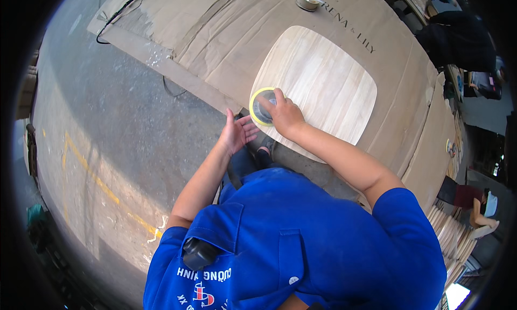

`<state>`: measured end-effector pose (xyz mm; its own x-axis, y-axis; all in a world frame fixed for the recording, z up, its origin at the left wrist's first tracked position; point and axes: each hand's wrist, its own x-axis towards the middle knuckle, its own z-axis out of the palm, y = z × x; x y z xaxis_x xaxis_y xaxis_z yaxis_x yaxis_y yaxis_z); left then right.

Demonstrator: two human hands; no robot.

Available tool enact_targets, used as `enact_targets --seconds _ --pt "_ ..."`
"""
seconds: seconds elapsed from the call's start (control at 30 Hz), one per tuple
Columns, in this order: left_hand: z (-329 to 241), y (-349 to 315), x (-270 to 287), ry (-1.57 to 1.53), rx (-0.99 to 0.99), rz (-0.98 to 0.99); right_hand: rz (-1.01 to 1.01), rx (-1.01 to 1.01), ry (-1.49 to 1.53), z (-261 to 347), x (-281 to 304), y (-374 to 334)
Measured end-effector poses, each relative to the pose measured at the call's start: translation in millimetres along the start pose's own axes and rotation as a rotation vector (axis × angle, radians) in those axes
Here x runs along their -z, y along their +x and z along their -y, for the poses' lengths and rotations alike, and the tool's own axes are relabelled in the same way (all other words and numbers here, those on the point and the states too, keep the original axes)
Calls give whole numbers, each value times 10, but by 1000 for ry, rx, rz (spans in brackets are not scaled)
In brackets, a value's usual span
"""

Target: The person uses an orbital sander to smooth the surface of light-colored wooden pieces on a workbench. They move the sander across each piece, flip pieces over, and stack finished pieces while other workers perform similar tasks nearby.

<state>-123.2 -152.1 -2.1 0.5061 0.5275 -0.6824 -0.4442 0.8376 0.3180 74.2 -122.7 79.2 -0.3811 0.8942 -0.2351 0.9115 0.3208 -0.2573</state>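
A pale wooden panel (328, 78) with rounded corners lies flat on the cardboard-covered table (210, 57). At its near left edge my right hand (286, 116) holds a round sanding pad (260, 115) with a yellow rim and a grey top. Its fingers are curled over the pad, which rests on the panel and reaches its edge. My left hand (237, 134) is beside the table edge, just left of the pad, palm turned up with fingers spread and nothing in it.
A round tin (307, 3) with a light stick in it stands at the table's far side. A black cable tool (121, 11) lies at the far left corner. Stacked wood boards (452, 240) and a co-worker (474, 202) are at the right. Concrete floor (124, 110) lies left.
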Motion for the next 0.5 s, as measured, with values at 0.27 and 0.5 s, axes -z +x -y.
enact_targets --seconds 0.27,0.5 --pt "26 18 36 -23 1 23 -95 -252 101 -244 314 747" --pt "23 60 117 -103 45 26 38 -23 -3 40 23 110"
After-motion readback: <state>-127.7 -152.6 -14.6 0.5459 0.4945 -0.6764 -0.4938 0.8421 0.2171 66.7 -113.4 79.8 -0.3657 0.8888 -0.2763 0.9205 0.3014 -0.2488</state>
